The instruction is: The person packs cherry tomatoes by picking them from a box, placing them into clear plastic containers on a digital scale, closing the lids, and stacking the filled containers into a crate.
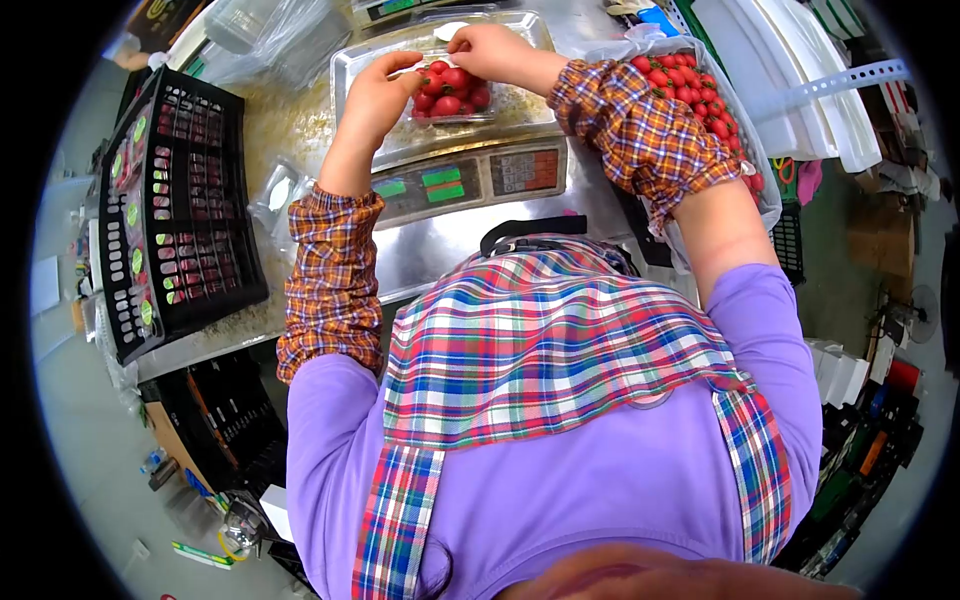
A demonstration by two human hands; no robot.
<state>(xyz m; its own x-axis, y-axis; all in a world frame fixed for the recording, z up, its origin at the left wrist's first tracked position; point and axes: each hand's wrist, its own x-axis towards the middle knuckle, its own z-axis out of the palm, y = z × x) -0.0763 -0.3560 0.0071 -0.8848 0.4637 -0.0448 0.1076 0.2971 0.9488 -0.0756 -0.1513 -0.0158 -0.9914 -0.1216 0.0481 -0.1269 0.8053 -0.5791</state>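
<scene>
Small red tomatoes (447, 92) fill a clear plastic box (455, 119) on the metal tray of a weighing scale (480, 187). At the box's left side is my left hand (378, 92), its thumb and fingers apart, the thumb close to the tomatoes. My right hand (496, 54) is at the far right side, with fingers curled and thumb and fingertips close together over the box's far edge. Whatever lies between those fingertips is too small to make out. Just beyond them, a white oval piece (451, 31) lies on the tray.
On the right stands a lined crate of loose tomatoes (690, 90). A black crate (180, 215) with packed, labelled boxes stands on the left. Clear plastic packaging (275, 45) lies at the far left of the metal table (400, 265). White tubs (770, 70) are at the far right.
</scene>
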